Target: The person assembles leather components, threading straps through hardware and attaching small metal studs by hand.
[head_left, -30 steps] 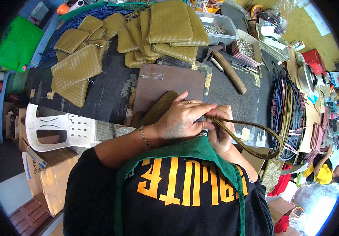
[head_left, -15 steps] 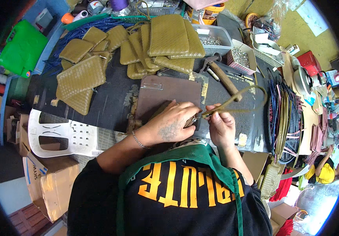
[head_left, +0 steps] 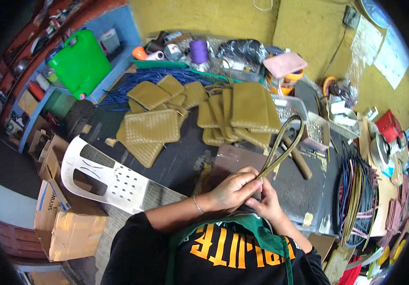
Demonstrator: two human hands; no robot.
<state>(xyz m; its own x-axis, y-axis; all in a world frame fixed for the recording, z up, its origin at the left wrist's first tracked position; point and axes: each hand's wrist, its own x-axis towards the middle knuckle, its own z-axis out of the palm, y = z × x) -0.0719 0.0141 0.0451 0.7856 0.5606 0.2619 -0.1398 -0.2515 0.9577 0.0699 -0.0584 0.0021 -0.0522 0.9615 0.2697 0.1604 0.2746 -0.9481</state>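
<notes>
Working at a dark table in a black shirt with orange block lettering.
A cardboard box carries dark printing; flat olive pouches lie toward the table's far side. The left hand and right hand meet before the chest, the left closed on a looped olive strap, the right's grip partly hidden; the loop stands before a wooden handle.

Upper left, there's a bright green jerrycan, cap low! Below it, left of centre, stands a pierced white plastic chair, with a taped cardboard box at lower left. Top centre, a purple spool rises from the clutter; far right, a red box; upper right, pale sheets against the yellow wall.
</notes>
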